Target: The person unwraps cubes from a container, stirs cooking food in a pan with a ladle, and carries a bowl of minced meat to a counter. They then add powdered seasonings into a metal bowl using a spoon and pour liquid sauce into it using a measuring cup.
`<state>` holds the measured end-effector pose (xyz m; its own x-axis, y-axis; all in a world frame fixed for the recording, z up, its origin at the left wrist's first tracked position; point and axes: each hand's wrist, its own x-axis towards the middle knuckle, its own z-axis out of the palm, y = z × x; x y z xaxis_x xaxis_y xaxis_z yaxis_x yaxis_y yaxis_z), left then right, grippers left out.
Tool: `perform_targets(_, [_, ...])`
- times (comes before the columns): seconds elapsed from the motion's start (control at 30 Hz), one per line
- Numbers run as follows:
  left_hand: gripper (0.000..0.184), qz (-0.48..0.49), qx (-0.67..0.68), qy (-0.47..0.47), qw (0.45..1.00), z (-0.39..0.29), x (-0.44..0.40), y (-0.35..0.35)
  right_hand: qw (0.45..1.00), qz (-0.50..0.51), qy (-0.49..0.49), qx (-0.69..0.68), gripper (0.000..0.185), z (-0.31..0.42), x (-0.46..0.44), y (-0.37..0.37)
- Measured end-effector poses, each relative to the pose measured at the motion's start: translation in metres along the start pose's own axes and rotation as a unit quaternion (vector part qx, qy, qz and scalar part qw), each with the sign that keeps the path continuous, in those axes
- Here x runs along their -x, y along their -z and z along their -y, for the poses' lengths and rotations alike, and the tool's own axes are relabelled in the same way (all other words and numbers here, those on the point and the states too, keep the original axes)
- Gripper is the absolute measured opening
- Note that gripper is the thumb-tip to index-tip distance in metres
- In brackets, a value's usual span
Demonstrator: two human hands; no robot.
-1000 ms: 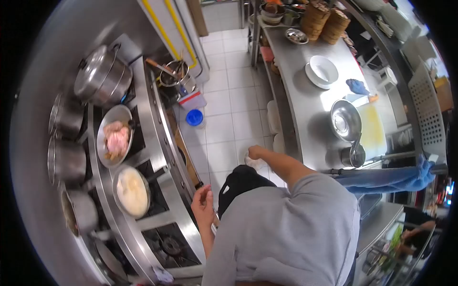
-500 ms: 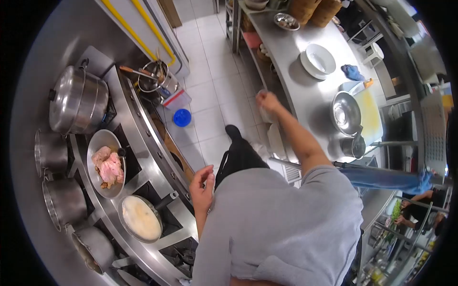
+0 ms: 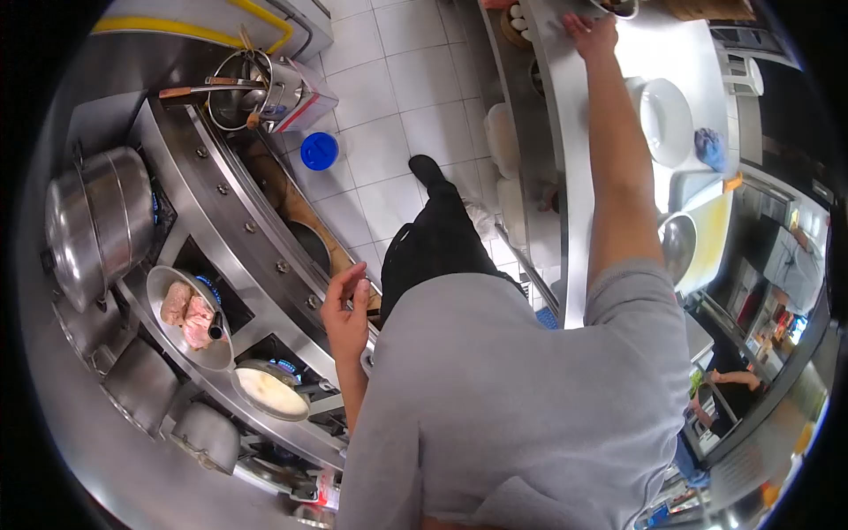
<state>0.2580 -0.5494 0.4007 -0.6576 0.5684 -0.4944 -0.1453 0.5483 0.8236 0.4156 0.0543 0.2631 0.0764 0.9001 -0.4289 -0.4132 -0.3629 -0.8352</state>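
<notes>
My right hand (image 3: 592, 37) reaches far over the steel counter (image 3: 570, 168), its fingers apart, beside a small metal bowl (image 3: 625, 11) cut off by the top edge. I cannot tell whether the fingertips touch the bowl. My left hand (image 3: 346, 305) hangs near the front of the stove, fingers loosely bent, thumb apart and nothing in it. On the stove to its left are a pan (image 3: 216, 353) with pale pink raw-looking meat (image 3: 196, 322) and a smaller frying pan (image 3: 272, 393) with a creamy white-yellow content. Blue flames show beside both.
A large lidded steamer pot (image 3: 97, 221) stands on the stove. Stick-like utensils rest in a steel pot (image 3: 231, 97) at the stove's end. A blue lid (image 3: 319, 151) is near the floor. White bowls (image 3: 664, 122) and a blue cloth (image 3: 709, 148) are on the counter. Other people work at right.
My right hand has moved from beside the counter's edge to over its far end, opening its fingers. The whole view has shifted and turned. My left hand stays by the stove.
</notes>
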Motion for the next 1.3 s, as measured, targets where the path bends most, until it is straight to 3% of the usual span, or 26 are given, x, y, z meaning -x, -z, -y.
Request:
perform_targets(0.07, [0.027,0.014,-0.013,0.014,1.0,-0.012,-0.018,-0.004,0.997,-0.037,0.067,0.015,0.053,-0.004,-0.03,-0.007])
perform_targets(0.13, [0.027,0.017,-0.03,0.022,0.999,-0.02,-0.036,-0.006,0.997,-0.019,0.08,-0.016,0.039,-0.007,-0.048,-0.013])
perform_targets(0.2, [0.026,0.026,-0.053,0.025,0.998,-0.031,-0.051,-0.009,0.996,-0.011,0.081,-0.03,0.04,-0.01,-0.065,-0.013])
perform_targets(0.3, [0.023,0.006,-0.044,-0.008,0.999,-0.034,-0.066,-0.013,0.988,-0.027,0.13,0.075,0.038,-0.007,-0.069,-0.013])
perform_targets(0.37, [0.023,0.006,-0.034,0.001,0.999,-0.036,-0.073,-0.014,0.99,-0.075,0.118,-0.023,0.038,-0.009,-0.073,-0.014])
perform_targets(0.53, [0.025,0.021,0.007,-0.012,1.0,-0.023,-0.088,-0.019,0.985,-0.021,0.173,0.02,0.03,-0.024,0.031,-0.021])
perform_targets(0.67, [0.034,0.075,0.14,0.021,0.987,-0.01,-0.114,-0.044,0.989,0.065,0.059,0.116,0.018,-0.078,0.135,-0.008])
perform_targets(0.7, [0.034,0.068,0.14,0.013,0.988,-0.002,-0.123,-0.056,0.99,0.109,0.033,0.079,0.014,-0.089,0.178,-0.012])
perform_targets(0.8, [0.038,0.046,0.226,0.049,0.972,0.017,-0.142,-0.085,0.973,0.143,-0.071,0.164,0.017,-0.155,0.256,0.009])
perform_targets(0.9, [0.031,-0.008,0.289,0.082,0.954,0.04,-0.142,-0.094,0.95,0.193,-0.159,0.187,0.017,-0.205,0.329,0.026])
perform_targets(1.0, [0.013,-0.113,0.354,0.051,0.927,0.071,-0.128,-0.088,0.943,0.241,-0.149,0.172,0.014,-0.247,0.382,0.041])
perform_targets(1.1, [0.01,-0.153,0.362,0.042,0.918,0.13,-0.113,-0.069,0.933,0.262,-0.186,0.159,0.017,-0.268,0.42,0.054])
perform_targets(1.17, [0.009,-0.2,0.351,0.072,0.912,0.149,-0.098,-0.051,0.877,0.36,-0.224,0.227,0.018,-0.301,0.422,0.085])
perform_targets(1.23, [0.008,-0.263,0.345,0.099,0.896,0.174,-0.087,-0.039,0.817,0.441,-0.178,0.326,0.019,-0.306,0.416,0.097])
perform_targets(1.27, [0.009,-0.267,0.347,0.112,0.892,0.195,-0.083,-0.035,0.82,0.434,-0.182,0.325,0.019,-0.323,0.402,0.108])
perform_targets(1.3, [0.011,-0.273,0.348,0.127,0.888,0.217,-0.079,-0.032,0.793,0.421,-0.15,0.414,0.02,-0.348,0.385,0.127])
